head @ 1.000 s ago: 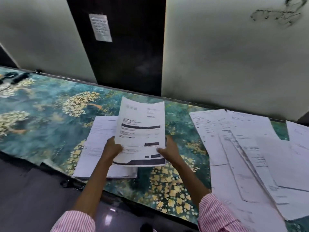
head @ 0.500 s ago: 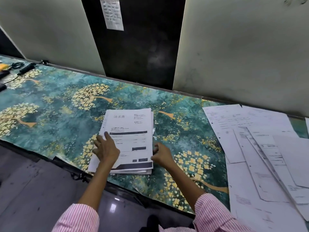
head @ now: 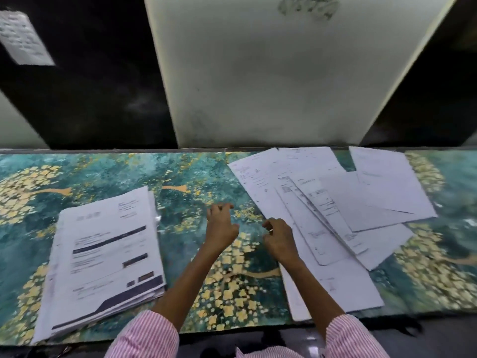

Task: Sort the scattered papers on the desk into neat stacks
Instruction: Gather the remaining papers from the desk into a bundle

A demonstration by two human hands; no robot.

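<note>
Loose sheets (head: 325,210): fanned and overlapping on the desk (head: 180,177), right of the squared stack (head: 103,254). Thin, floppy and likely to slide, so pinch the near edges. Your left hand (head: 221,226) and right hand (head: 280,237) are empty, fingers loosely curled.

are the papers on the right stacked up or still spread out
Spread out. The loose papers fan across the desk at different angles, overlapping with edges unaligned, unlike the squared stack on the left.
</note>
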